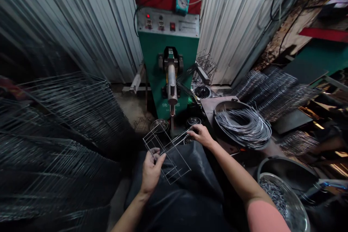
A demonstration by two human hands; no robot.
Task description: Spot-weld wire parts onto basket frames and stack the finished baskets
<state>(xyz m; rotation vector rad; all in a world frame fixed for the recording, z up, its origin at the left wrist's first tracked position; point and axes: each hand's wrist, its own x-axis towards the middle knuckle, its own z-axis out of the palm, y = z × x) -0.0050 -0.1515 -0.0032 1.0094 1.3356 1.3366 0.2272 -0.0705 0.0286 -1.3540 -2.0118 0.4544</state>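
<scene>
A thin rectangular wire frame (164, 151) with several cross wires is tilted above my lap. My left hand (152, 172) grips its near left side between thumb and fingers. My right hand (200, 135) is closed in a pinch on a narrow bent wire piece (178, 139), which reaches down-left to the middle of the frame. Whether the piece is joined to the frame, I cannot tell. Just beyond both hands stands a green welding machine (152, 58), its metal electrode arm (172, 81) pointing toward me over the frame's far side.
Tall stacks of wire grids (73, 123) fill the left side. To the right, a round pan (217, 116) holds coiled wires, with bundled wire frames (266, 90) behind it. A metal bowl (297, 206) of small metal pieces sits at lower right. Corrugated metal walls (108, 18) flank the machine.
</scene>
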